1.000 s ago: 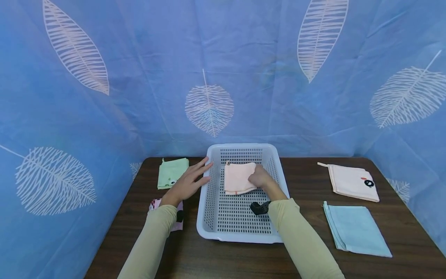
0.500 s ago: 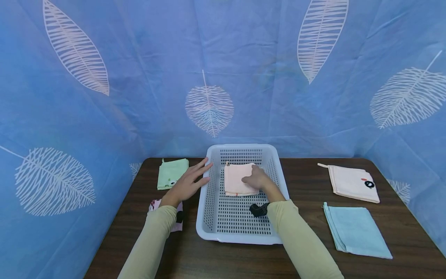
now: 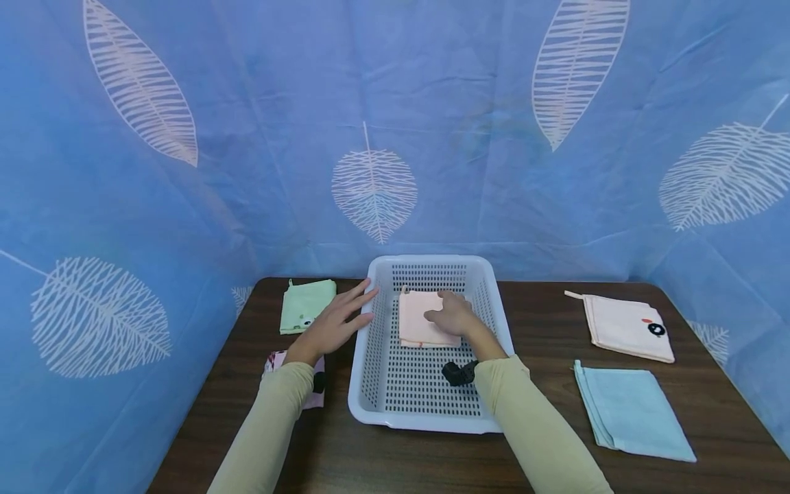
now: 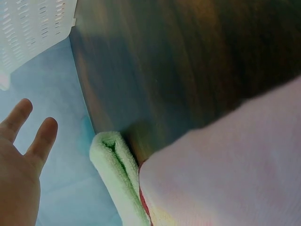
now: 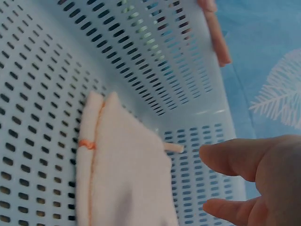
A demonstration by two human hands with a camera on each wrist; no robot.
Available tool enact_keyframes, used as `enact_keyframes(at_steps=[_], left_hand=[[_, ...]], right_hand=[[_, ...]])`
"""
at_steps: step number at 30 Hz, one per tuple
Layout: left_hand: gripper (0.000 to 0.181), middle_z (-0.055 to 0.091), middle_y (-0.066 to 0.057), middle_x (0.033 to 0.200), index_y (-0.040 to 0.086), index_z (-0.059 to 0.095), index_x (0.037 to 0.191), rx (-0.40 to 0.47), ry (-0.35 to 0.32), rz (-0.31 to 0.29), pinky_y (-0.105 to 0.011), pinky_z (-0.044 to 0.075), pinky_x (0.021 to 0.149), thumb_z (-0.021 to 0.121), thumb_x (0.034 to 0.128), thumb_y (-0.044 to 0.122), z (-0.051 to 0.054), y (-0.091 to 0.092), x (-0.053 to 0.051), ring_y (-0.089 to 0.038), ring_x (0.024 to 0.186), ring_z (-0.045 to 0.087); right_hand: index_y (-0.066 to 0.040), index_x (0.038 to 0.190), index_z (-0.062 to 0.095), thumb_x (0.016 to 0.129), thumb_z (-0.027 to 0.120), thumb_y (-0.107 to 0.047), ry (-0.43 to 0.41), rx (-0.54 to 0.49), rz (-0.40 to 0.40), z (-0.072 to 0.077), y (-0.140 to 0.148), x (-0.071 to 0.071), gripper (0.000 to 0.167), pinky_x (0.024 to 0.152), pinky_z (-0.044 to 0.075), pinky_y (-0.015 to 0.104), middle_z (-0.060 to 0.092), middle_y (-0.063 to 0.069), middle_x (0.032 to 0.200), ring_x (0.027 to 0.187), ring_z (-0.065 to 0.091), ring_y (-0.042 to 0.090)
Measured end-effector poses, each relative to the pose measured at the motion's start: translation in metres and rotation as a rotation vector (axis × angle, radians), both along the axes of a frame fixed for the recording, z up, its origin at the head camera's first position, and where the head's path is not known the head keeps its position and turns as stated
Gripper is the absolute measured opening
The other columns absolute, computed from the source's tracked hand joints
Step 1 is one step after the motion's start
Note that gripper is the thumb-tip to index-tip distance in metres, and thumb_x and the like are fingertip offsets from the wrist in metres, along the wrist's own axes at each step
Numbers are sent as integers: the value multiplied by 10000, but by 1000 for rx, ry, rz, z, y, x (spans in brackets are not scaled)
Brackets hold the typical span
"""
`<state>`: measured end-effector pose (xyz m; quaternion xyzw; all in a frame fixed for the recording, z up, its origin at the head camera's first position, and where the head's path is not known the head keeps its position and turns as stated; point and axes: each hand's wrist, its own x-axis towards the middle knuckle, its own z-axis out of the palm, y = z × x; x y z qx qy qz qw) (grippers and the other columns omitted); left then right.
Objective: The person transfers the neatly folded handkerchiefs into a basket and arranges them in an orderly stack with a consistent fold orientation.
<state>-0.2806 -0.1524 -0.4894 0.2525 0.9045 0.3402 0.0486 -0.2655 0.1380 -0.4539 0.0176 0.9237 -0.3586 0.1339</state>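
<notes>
Steadying the white basket [image 3: 426,424] seems to be why your left hand [image 3: 336,324] lies at its left rim in the head view, fingers straight and spread; whether they touch is hard to tell. Your right hand [image 3: 458,317], thumb and forefinger apart, is over the folded peach cloth [image 3: 421,319], which lies inside on the basket floor, probably squared up to keep it neat. A black object [image 3: 458,374] near your right wrist hides some floor. Beyond the right wall lie a pale pink cloth [image 3: 626,329] and a blue cloth [image 3: 636,415]; left, your arm partly covers a mauve cloth [image 3: 315,400] beside a green cloth [image 3: 305,302]. The left wrist view shows your spread fingers holding nothing, mauve folds blocking much of the table [image 4: 155,84]. In the right wrist view, your fingers show a wide gap with nothing between them.
</notes>
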Motion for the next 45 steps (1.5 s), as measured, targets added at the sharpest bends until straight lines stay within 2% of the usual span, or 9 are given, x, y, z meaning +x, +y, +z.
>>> enact_keyframes(at_steps=[2,5,8,15,21,26,31,38,45], left_hand=[[589,101,253,1696,507,273,1569,-8,7,-2,-719,182,1211,427,1019,651,1,0,-1,-285,1602,151],[592,102,240,1701,499,268,1572,-15,10,-11,-708,180,1219,418,1021,653,2,0,-1,-283,1603,150],[598,105,219,1709,497,263,1576,-25,10,-14,-700,173,1226,415,1020,657,4,0,-1,-277,1605,145],[597,137,132,1729,491,264,1578,-38,15,-19,-704,177,1223,422,1023,645,5,1,0,-297,1603,152],[562,138,157,1724,527,258,1561,-46,9,1,-709,187,1218,458,1039,582,6,2,2,-289,1602,159],[557,118,206,1714,536,248,1558,-53,1,3,-698,177,1227,458,1044,570,6,2,2,-273,1604,154],[558,122,202,1713,535,257,1555,-45,13,1,-709,184,1218,448,1035,598,5,1,2,-292,1601,166],[553,125,219,1707,540,265,1552,-43,8,9,-708,185,1219,458,1036,589,4,2,2,-283,1601,165],[560,150,154,1721,487,285,1573,-39,30,-2,-708,190,1216,463,1046,558,6,2,3,-304,1599,171]], right_hand=[[45,1564,328,996,586,-270,27,15,14,4,0,1,700,1163,362,623,476,302,1510,1477,340,493],[47,1562,332,999,582,-273,49,26,31,10,0,2,693,1188,320,628,459,295,1522,1495,305,485],[49,1564,322,1005,574,-278,65,31,42,17,0,3,695,1214,270,630,342,281,1600,1516,252,478],[54,1595,218,1051,512,-370,83,33,71,26,3,8,750,1239,201,636,216,295,1644,1541,155,483],[32,1619,145,1051,472,-497,114,32,104,34,2,14,842,1258,79,658,73,312,1679,1574,22,478],[-34,1640,123,1040,453,-562,141,115,109,43,2,18,865,1237,-2,699,-44,262,1703,1575,-75,473],[-75,1649,123,1044,446,-568,179,183,135,50,4,22,845,1200,-64,743,-63,238,1708,1569,-105,479],[-121,1659,103,1013,436,-644,206,317,172,53,8,25,895,1188,-68,761,-67,203,1722,1574,-97,484],[-163,1663,2,991,425,-687,190,361,185,60,15,27,952,1151,-97,797,-111,166,1727,1572,-130,482]])
